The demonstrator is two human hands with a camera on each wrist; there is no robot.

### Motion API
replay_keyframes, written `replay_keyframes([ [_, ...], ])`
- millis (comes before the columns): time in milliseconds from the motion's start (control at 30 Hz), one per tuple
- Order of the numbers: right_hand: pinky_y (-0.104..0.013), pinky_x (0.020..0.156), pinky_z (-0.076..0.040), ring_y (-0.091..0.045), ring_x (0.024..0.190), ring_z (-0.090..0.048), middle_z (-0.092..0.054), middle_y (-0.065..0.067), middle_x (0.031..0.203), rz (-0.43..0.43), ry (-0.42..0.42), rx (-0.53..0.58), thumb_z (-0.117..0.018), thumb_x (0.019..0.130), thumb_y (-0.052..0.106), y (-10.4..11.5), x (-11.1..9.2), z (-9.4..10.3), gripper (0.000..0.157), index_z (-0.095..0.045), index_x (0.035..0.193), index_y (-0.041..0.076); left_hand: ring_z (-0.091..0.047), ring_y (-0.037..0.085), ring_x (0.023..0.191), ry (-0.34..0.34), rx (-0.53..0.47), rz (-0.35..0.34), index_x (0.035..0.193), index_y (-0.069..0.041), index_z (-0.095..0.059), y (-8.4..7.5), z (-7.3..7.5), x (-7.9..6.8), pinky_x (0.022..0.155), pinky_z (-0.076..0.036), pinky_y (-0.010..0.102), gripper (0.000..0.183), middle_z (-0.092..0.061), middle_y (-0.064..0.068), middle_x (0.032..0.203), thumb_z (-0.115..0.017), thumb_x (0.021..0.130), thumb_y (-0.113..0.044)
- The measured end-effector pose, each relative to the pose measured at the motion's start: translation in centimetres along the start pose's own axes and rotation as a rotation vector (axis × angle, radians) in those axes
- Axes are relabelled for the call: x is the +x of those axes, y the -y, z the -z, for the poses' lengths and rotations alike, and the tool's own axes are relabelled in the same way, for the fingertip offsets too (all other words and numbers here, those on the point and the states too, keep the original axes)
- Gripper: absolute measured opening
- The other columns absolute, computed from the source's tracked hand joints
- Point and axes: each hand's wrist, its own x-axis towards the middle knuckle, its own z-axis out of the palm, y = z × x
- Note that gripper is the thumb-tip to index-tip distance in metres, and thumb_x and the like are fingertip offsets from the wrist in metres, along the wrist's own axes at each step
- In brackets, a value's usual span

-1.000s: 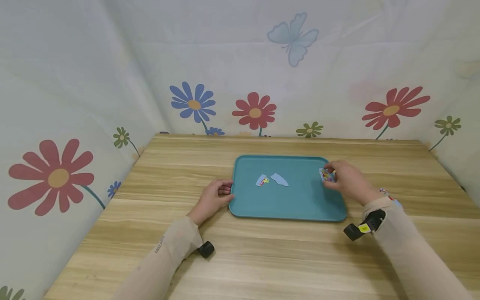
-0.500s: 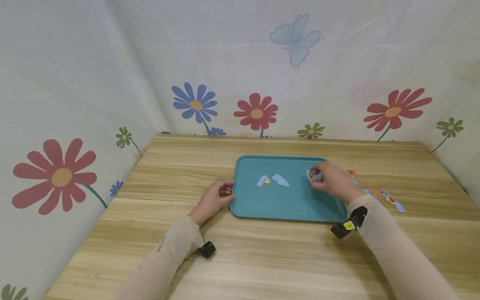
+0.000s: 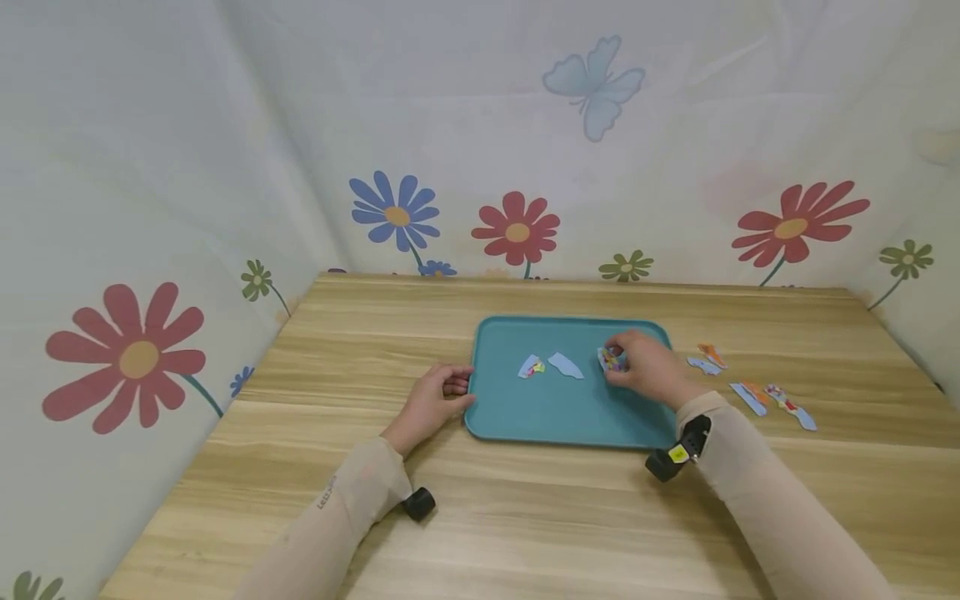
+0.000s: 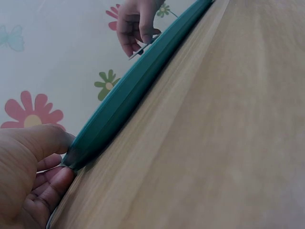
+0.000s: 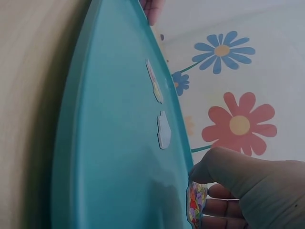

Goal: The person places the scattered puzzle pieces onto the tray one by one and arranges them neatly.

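Observation:
My right hand [image 3: 651,368] pinches a colourfully printed puzzle piece [image 5: 197,204] between thumb and fingers, over the right part of the teal tray [image 3: 555,418]. Two more pieces lie on the tray to its left: a plain pale-blue one [image 3: 567,366] and a pale-blue one with a red and yellow print [image 3: 531,367]. At the tray's left rim, my left hand [image 3: 432,402] holds the edge between thumb and fingers, seen closely in the left wrist view. The fingers of my right hand partly cover the held piece in the head view.
On the wooden table [image 3: 510,517], right of the tray, lie several loose pieces, among them an orange one [image 3: 712,356], a pale-blue one [image 3: 705,366] and a long red-patterned one [image 3: 793,408]. A flower-printed cloth [image 3: 450,125] hangs behind the table.
My right hand has moved left with its piece, from the tray's right rim toward the two pieces on it. Loose pieces right of the tray have come into sight. The left hand stays put.

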Motion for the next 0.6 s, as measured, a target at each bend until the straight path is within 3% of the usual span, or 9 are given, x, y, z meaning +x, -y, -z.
replay_keyframes([
  [600,-0.045,0.080,-0.055,-0.022,0.087,-0.059,-0.063,-0.014,0.106,-0.045,0.040,-0.076,-0.070,0.083,0.022,0.5,0.9,-1.3,0.044,-0.062,0.119,-0.003,-0.061,0.026,0.103,-0.005,0.026,0.032,0.127,0.003,-0.057,-0.1,0.0,-0.1,0.089,-0.056,0.023,0.044,-0.055,0.018,0.119,-0.070,0.085,0.000],
])
